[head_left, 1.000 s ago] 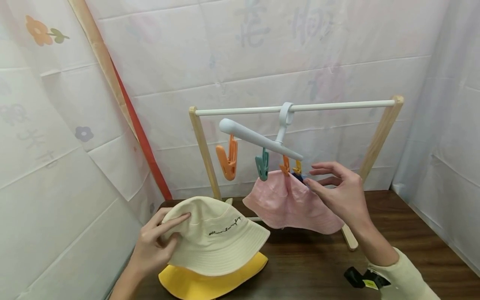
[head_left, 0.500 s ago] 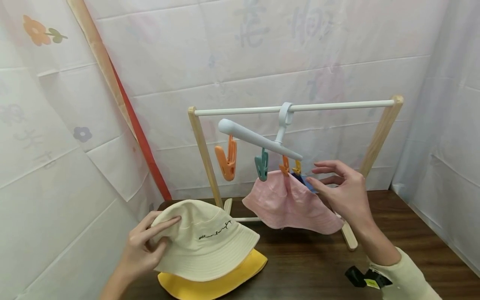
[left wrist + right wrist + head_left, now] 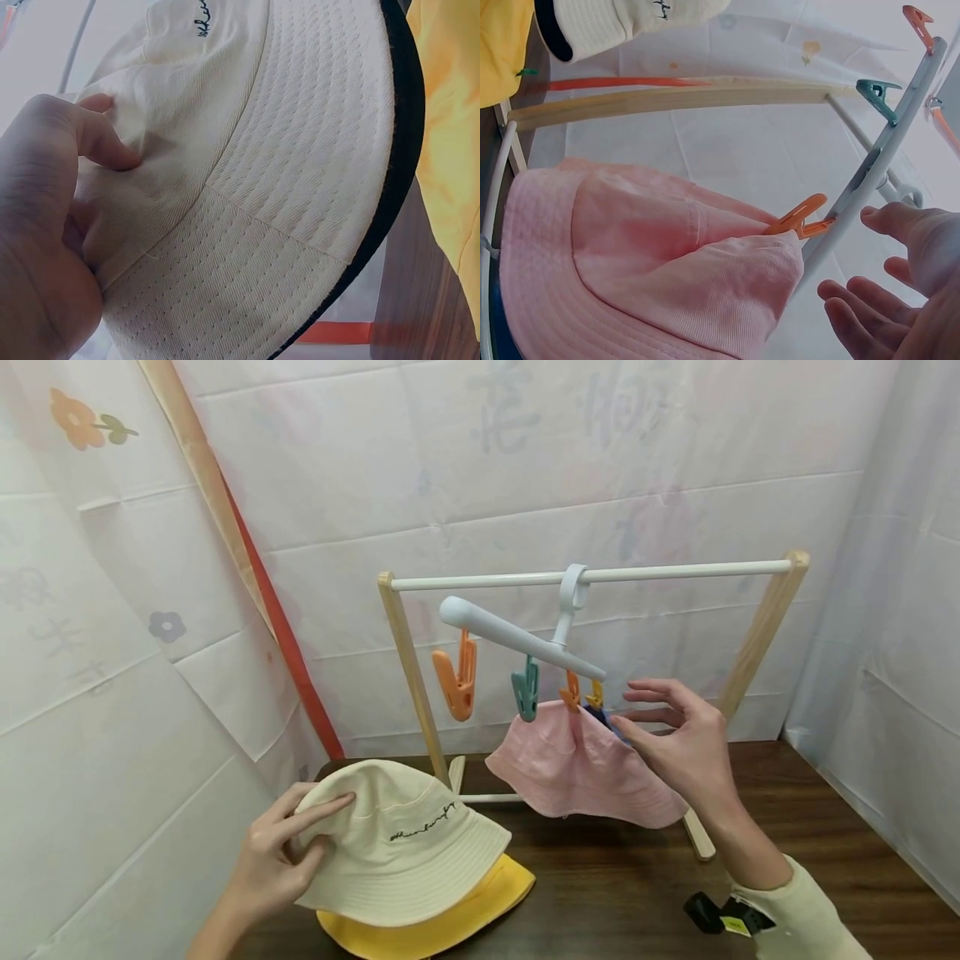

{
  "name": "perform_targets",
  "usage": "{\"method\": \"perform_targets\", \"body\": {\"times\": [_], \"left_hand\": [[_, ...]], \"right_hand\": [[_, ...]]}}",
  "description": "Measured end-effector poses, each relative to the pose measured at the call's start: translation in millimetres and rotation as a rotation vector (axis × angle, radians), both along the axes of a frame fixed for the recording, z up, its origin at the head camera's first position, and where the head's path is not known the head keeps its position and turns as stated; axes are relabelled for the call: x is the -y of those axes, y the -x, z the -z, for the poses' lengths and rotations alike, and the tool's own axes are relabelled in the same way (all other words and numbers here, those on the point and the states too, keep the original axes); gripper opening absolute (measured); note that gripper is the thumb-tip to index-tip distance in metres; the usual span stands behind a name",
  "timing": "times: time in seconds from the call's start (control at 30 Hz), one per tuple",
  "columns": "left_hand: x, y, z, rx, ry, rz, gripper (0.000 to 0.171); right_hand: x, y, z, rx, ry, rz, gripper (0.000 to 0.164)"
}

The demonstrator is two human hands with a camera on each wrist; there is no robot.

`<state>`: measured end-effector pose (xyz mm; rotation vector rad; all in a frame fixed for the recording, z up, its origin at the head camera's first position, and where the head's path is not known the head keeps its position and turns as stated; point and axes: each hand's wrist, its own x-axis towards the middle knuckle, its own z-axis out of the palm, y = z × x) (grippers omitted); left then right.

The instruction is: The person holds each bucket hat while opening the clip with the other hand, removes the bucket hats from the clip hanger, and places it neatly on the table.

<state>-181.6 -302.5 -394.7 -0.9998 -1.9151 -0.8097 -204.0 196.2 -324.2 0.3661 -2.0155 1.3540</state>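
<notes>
My left hand pinches the crown of a cream bucket hat with black script on it. In the left wrist view a dark lining edge shows under the brim of this hat. Beside the hanger, my right hand hovers with fingers apart and nothing between them. A pink bucket hat hangs by its crown from an orange clip on the pale blue hanger. Behind it, a yellow clip holds something dark blue, mostly hidden.
A yellow hat lies on the dark wooden table, partly under the cream one. Another orange clip and a teal clip hang from the hanger, holding nothing. A white rod on a wooden stand carries the hanger.
My left hand has drawn the cream hat left and slightly down, away from the pink hat. My right hand has barely moved.
</notes>
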Motion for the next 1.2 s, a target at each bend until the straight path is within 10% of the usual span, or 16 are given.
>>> {"method": "perform_targets", "body": {"times": [1.2], "left_hand": [[14.9, 1.1, -3.4, 0.126, 0.091, -0.066, 0.075]], "right_hand": [[20.0, 12.3, 4.5, 0.088, 0.012, -0.051, 0.051]]}}
